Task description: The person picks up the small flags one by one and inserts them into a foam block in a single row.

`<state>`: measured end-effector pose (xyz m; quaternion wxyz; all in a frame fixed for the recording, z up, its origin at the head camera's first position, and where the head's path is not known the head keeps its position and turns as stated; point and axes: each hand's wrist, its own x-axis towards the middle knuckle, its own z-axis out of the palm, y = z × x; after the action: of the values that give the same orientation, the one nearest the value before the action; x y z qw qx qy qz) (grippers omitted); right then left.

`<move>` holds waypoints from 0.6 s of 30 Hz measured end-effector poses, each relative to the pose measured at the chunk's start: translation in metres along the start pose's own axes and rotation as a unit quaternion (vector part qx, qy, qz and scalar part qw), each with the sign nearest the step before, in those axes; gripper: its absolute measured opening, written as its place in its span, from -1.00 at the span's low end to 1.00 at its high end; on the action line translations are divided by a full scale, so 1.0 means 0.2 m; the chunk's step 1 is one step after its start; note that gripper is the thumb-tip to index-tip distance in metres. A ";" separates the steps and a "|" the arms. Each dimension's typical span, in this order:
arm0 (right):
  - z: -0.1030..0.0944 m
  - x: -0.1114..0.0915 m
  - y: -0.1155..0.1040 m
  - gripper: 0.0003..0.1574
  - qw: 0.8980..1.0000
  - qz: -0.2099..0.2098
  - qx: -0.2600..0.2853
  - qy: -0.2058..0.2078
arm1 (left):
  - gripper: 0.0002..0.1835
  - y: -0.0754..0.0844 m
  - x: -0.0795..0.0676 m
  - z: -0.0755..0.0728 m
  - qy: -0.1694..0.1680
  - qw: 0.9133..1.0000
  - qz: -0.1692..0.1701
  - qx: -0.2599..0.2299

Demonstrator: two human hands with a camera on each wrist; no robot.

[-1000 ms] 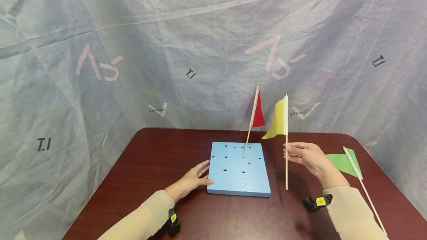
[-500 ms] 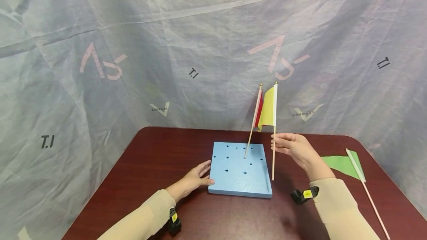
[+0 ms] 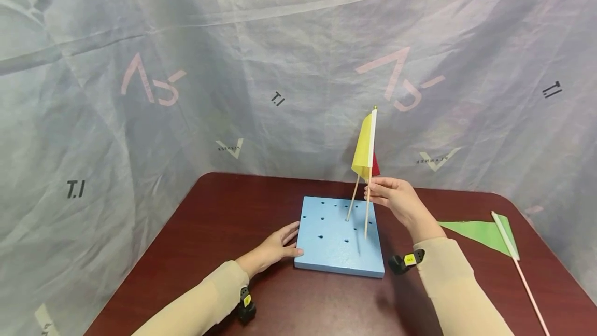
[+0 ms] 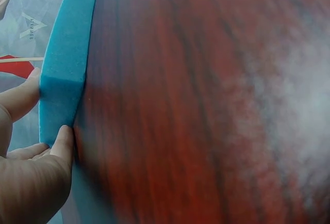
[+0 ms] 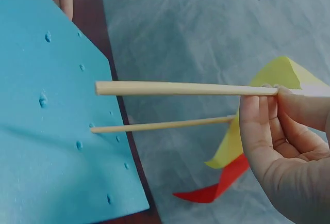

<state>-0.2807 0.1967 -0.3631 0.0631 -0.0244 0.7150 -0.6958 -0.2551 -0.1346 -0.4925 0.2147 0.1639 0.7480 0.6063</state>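
Note:
A light-blue square board (image 3: 326, 252) with several holes lies on the table. My left hand (image 3: 270, 250) touches the board's left side, its fingers extended along the edge and the thumb near the front corner. My right hand (image 3: 400, 201) pinches the stick of a yellow flag (image 3: 363, 147) between thumb and fingertips. Held roughly upright over the board's right part, that stick's lower end (image 5: 103, 88) hangs above the surface in the right wrist view. Behind it, a red flag (image 5: 221, 182) stands with its stick in a hole, leaning right; the yellow cloth partly hides it.
A green flag (image 3: 480, 233) lies on the right part of the dark red wooden table (image 3: 242, 196). A grey printed cloth (image 3: 308, 66) hangs behind the table.
My right hand has carried the yellow flag leftward, from beside the board to over it, and now the yellow cloth covers most of the red flag. My left hand stays on the board.

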 end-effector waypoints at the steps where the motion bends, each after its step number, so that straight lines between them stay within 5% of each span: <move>1: 0.01 0.01 0.00 -0.61 1.000 0.002 -0.005 0.006 | -0.05 0.00 0.00 0.00 0.000 1.000 0.000 0.001; 7: 0.07 0.08 0.00 -0.49 0.999 0.008 -0.023 0.021 | -0.06 0.01 0.00 0.00 -0.005 1.000 0.002 0.003; 18: 0.17 0.15 -0.02 -0.64 0.999 -0.036 -0.026 0.015 | -0.07 0.01 0.00 0.00 -0.011 1.000 0.015 0.002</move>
<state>-0.3072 0.1600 -0.3626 0.0261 -0.0412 0.7321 -0.6794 -0.2554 -0.1346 -0.4905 0.2139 0.1822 0.7439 0.6063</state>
